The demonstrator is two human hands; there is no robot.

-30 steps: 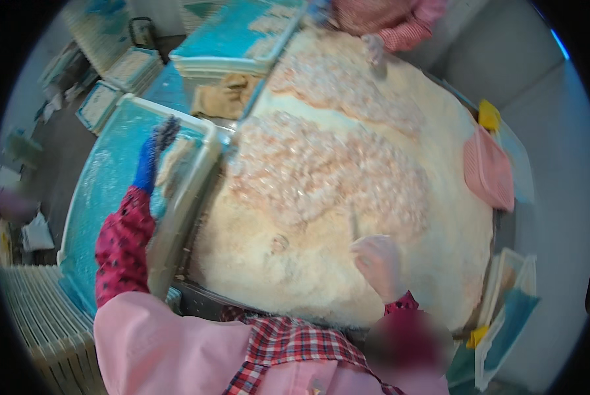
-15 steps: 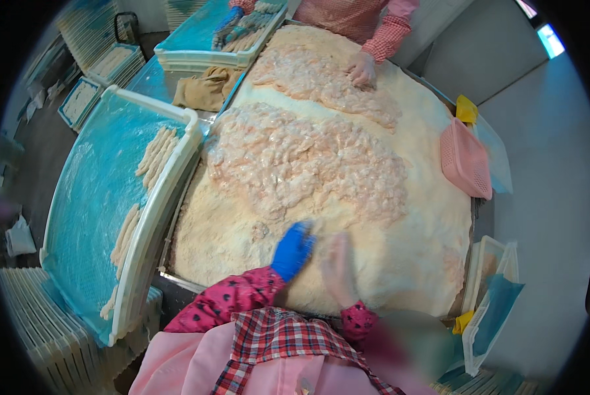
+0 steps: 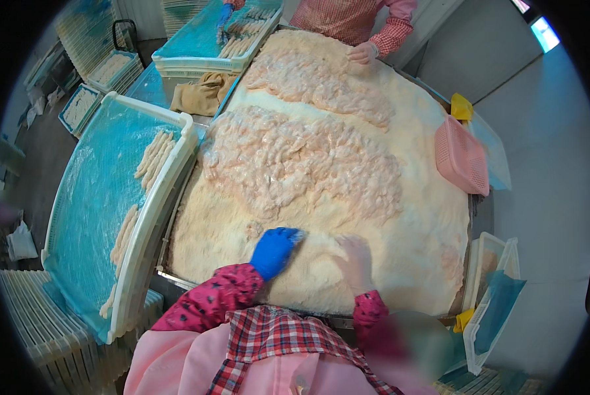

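Observation:
My left hand [image 3: 273, 253], in a blue glove, is low over the pale breadcrumb-like coating [image 3: 308, 283] at the near side of the table. Its fingers are curled in, and whatever they may hold is hidden. Just to its right, my right hand [image 3: 355, 263] wears a thin see-through glove. It lies on the crumbs with fingers stretched and thumb apart, slightly blurred. Beyond both hands spreads a large heap of wet, pinkish raw meat pieces [image 3: 301, 158]. A small meat piece [image 3: 253, 230] sits in the crumbs beside my left hand.
At left stands a white-rimmed tray [image 3: 184, 135] lined in blue, with rows of coated strips [image 3: 155, 155]. A co-worker's gloved hand [image 3: 363, 52] is at the far edge near a second meat heap [image 3: 308, 82]. A pink basket [image 3: 463, 158] sits at the right edge.
My hands have moved apart: the left a little left and nearer, the right to the right. The co-worker's hand has lifted off the far meat heap toward the table edge.

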